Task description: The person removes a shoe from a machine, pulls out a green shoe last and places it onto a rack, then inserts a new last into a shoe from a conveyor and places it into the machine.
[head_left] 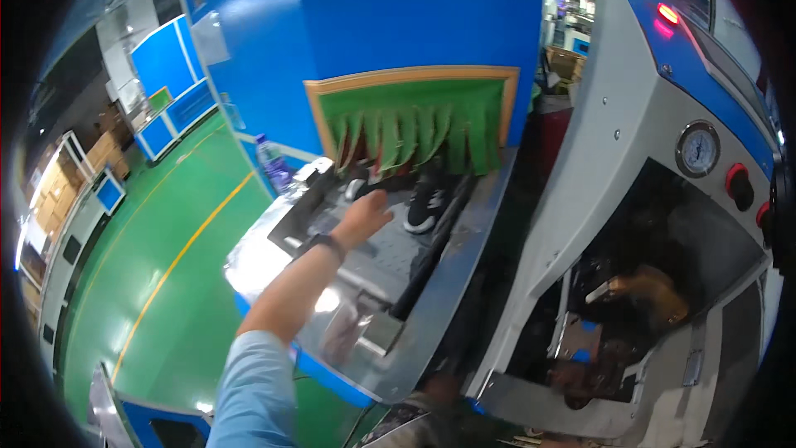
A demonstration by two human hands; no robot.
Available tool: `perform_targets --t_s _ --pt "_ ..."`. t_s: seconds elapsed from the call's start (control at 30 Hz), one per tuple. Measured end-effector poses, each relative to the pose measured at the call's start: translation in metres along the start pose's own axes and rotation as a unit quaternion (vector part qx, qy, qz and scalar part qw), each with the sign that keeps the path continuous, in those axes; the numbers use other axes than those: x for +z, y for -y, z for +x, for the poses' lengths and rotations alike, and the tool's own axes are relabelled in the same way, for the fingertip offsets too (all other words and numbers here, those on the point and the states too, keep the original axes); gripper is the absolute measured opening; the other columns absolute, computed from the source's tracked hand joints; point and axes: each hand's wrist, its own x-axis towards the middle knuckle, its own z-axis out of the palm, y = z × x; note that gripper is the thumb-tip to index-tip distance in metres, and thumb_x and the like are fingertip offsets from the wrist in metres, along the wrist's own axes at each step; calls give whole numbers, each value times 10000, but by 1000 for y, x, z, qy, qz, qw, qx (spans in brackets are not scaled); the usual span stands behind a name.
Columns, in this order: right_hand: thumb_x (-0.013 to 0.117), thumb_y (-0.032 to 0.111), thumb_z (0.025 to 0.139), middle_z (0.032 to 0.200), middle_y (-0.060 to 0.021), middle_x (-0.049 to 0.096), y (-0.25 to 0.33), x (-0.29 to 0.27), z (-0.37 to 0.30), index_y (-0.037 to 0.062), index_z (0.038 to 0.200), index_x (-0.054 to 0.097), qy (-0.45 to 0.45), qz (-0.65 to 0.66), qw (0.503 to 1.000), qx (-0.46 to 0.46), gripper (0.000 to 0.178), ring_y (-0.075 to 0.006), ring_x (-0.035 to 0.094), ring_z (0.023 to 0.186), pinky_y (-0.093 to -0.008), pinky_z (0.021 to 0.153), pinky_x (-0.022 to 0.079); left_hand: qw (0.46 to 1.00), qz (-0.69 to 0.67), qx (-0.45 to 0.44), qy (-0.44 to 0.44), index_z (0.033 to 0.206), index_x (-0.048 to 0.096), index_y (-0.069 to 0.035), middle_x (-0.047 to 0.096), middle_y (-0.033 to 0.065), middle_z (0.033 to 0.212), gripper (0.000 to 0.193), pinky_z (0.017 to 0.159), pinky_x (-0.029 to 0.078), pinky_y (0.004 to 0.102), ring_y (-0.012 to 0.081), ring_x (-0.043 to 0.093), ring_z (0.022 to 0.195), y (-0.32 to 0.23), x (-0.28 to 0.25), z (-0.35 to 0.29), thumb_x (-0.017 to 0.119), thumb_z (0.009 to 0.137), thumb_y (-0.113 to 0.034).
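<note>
My left hand (365, 217) reaches over a conveyor (390, 255) that comes out of a blue machine. Its fingers are partly bent and apart, with nothing visible between them. Just right of it lies a black shoe (425, 206) with a white sole. Beyond the fingers, a second dark shoe (357, 186) with a white sole sits close to the green strip curtain (398, 133). Whether the fingers touch that shoe I cannot tell. My right hand does not show.
A plastic bottle (274, 163) with a purple tint stands at the conveyor's left edge. On the right rises a grey and blue machine (572, 174) with a pressure gauge (698, 148) and red knobs (736, 182). Left is green floor (157, 257) with yellow lines.
</note>
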Motion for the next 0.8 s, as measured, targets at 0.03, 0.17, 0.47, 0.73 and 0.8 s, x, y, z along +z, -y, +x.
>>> perform_targets --t_s 0.03,0.17,0.47,0.73,0.8 --pt "592 258 1007 578 -107 500 -6 5 -2 45 782 682 -19 -3 1000 -19 322 -219 356 450 -362 494 395 1000 -3 -17 -15 1269 583 27 671 227 1210 610 991 487 383 351 629 1166 -7 29 38 758 784 -298" --pt "654 52 944 589 -91 490 4 8 22 -49 831 680 -82 20 994 -64 154 -194 401 495 -341 517 384 974 41 -85 -208 1202 508 26 606 264 1236 701 929 512 473 428 612 1120 -33 130 71 854 690 -304" --pt "595 252 1017 819 -81 659 39 11 48 6 1236 665 247 143 931 229 337 -173 541 686 -352 656 497 931 -351 -96 -28 1181 602 28 688 94 1063 488 794 532 317 177 655 898 -88 -5 -84 803 746 -69" --pt "794 387 792 1575 -198 304 209 41 114 100 1605 185 47 630 761 148 1056 -339 373 1405 -481 1160 308 749 -540 -111 367 1410 455 26 588 85 1334 746 1048 437 324 167 559 1205 -176 32 -354 828 795 -173" --pt "784 269 733 1575 -258 251 211 31 110 41 1602 22 -21 671 710 210 1178 -363 374 1414 -469 1179 282 661 -625 -189 369 1403 464 34 596 68 1314 666 1050 423 313 147 553 1183 -203 64 -389 774 874 -226"
